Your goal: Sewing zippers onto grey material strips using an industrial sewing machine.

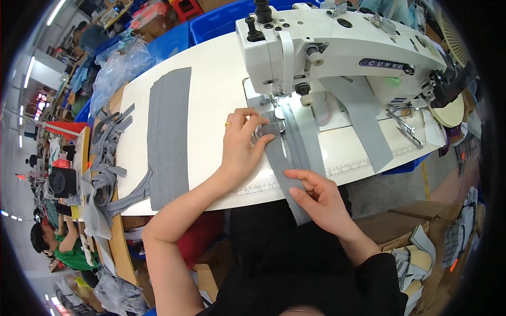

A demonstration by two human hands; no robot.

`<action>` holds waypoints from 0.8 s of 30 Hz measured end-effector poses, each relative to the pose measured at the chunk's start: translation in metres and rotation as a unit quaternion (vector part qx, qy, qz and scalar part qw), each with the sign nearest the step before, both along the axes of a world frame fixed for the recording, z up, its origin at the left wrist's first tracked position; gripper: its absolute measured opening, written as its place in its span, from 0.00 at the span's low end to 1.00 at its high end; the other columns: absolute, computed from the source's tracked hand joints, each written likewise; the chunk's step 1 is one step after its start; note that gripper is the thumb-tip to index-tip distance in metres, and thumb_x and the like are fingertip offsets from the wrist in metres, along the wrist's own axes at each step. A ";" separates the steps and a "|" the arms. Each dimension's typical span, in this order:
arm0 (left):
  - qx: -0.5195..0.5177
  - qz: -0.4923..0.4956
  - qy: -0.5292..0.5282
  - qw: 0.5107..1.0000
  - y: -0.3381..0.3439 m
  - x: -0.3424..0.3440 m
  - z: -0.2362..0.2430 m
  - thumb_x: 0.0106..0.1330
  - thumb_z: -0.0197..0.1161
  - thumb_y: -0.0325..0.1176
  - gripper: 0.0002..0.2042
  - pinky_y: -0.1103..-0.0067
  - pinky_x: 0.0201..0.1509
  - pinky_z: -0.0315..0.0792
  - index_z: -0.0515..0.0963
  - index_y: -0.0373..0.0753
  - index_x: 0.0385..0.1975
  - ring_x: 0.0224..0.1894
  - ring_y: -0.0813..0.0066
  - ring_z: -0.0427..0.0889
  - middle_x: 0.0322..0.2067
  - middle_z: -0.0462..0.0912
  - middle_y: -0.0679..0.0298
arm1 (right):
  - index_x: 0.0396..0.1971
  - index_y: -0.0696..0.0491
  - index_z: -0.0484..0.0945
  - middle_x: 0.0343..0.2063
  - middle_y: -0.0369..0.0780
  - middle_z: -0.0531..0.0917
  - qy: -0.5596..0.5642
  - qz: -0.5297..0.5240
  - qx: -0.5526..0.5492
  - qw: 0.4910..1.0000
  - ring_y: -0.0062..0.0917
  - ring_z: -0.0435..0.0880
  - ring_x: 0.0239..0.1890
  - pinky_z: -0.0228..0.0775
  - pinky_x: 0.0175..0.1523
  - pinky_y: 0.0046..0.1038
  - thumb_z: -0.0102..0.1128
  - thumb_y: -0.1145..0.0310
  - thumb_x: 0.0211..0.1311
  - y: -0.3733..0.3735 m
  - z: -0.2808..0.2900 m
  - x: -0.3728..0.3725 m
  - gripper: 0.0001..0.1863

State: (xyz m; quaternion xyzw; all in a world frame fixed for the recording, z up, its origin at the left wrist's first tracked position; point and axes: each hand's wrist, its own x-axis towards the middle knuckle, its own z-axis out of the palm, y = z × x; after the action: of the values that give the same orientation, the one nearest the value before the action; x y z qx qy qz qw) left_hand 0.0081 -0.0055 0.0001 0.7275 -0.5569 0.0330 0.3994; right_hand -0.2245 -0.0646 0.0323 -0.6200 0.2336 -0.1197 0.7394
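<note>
A grey fabric strip (282, 171) runs from near the needle of a white sewing machine (337, 47) down over the table's front edge. My left hand (243, 145), with a ring on one finger, pinches the strip's upper part close to the presser foot. Lower down, my right hand (319, 200) grips the same strip between thumb and fingers, near its hanging end. More grey fabric (299, 137) lies under the needle area, just right of the held strip. Metal parts beside my left fingertips are partly covered by them.
A wide grey fabric panel (169, 137) lies flat on the white table (216, 68) at left. Another grey piece (363, 118) passes under the machine arm. Tangled grey strips (108, 152) pile at the left edge. Cardboard boxes (390, 226) stand below right. A person in green (74, 255) sits far left.
</note>
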 end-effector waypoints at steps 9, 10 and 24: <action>0.030 -0.026 -0.013 0.999 -0.001 0.011 0.003 0.60 0.72 0.25 0.11 0.72 0.51 0.70 0.85 0.39 0.42 0.47 0.63 0.76 0.46 0.80 0.61 | 0.62 0.58 0.78 0.26 0.23 0.67 0.002 0.004 0.003 1.000 0.05 0.61 0.27 0.54 0.32 0.14 0.60 0.75 0.74 -0.002 0.009 0.003 0.18; 0.042 -0.067 -0.019 0.997 -0.003 0.012 0.002 0.61 0.71 0.24 0.11 0.71 0.51 0.69 0.86 0.39 0.43 0.46 0.62 0.77 0.44 0.83 0.63 | 0.62 0.58 0.78 0.26 0.23 0.67 0.003 0.003 0.004 1.000 0.05 0.61 0.27 0.54 0.32 0.14 0.60 0.75 0.74 -0.003 0.008 0.003 0.18; 0.061 -0.077 -0.030 0.995 0.001 0.002 0.001 0.66 0.68 0.28 0.13 0.64 0.71 0.61 0.86 0.37 0.50 0.57 0.62 0.79 0.56 0.83 0.63 | 0.50 0.57 0.81 0.39 0.41 0.80 0.079 -0.173 -0.494 0.848 0.35 0.80 0.40 0.73 0.40 0.33 0.69 0.67 0.64 -0.021 -0.004 0.034 0.17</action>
State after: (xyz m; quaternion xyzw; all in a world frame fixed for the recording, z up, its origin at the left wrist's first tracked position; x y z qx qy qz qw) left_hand 0.0100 -0.0048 0.0013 0.7043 -0.6237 -0.0100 0.3389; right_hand -0.1904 -0.0861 0.0283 -0.8604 0.3045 -0.2959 0.2818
